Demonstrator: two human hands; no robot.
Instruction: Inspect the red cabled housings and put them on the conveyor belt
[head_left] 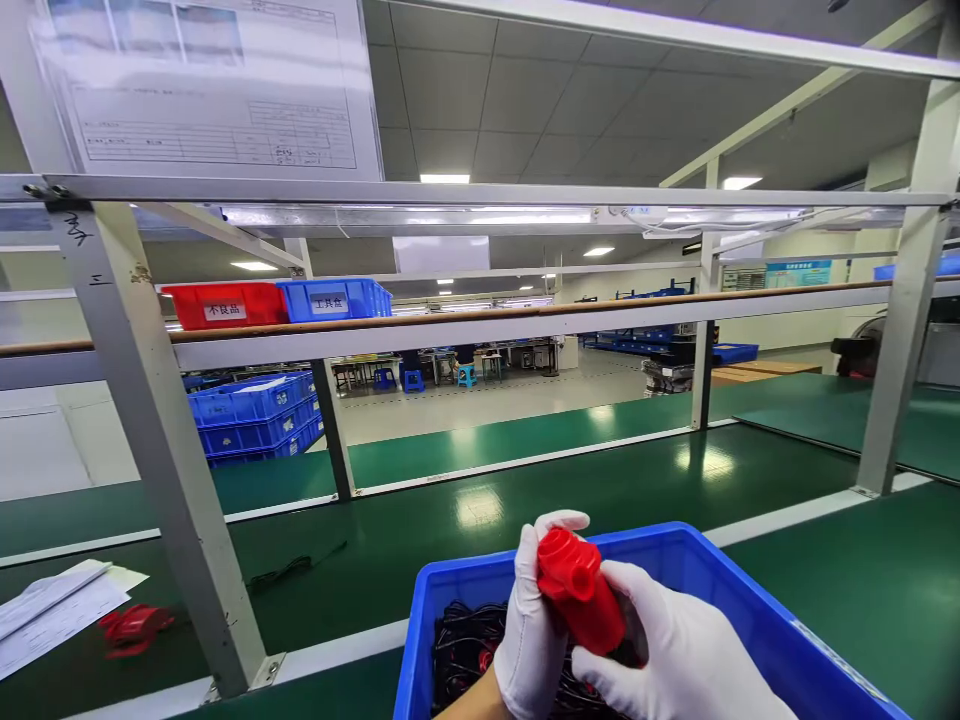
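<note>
A red plastic part (pixel 576 590) with ringed, tube-like openings is held up over the blue bin. White-gloved, my left hand (pixel 534 620) is closed around its left side, thumb and fingers near the top. My right hand (pixel 671 640), also gloved in white, grips the lower right end between thumb and fingers. What lies inside that right grip is partly hidden. Below both hands, the blue bin (pixel 469 568) contains black coiled cables (pixel 461 640) with a small red piece (pixel 485 657) among them.
Papers (pixel 64 605) and a blurred red part (pixel 135 628) lie left on the green bench (pixel 322 610), beyond a metal post (pixel 161 450). A black cable (pixel 289 570) lies farther back. Red (pixel 225 306) and blue bins (pixel 334 298) stand on the shelf. Stacked blue crates (pixel 255 415) are behind.
</note>
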